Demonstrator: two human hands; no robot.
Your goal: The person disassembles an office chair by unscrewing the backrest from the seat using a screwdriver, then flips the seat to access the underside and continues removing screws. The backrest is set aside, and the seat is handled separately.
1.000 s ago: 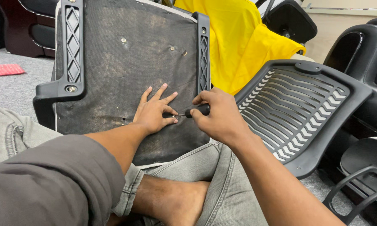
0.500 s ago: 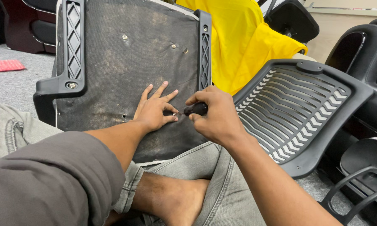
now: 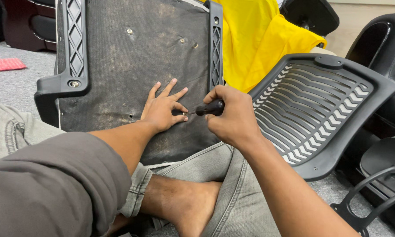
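No pkgs, labels, signs or screens in view

Black-handled screwdriver [image 3: 208, 108] level, tip against dusty upturned seat base [image 3: 131, 74] propped on lap.

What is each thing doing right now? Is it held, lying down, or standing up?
Left hand: flat, fingers spread on the seat base.
Right hand: closed around the screwdriver.
Screwdriver: held level, tip at the seat base.
Seat base: underside up, propped on the lap.
Slatted chair back: lying tilted, unattached.
Yellow cloth: draped.
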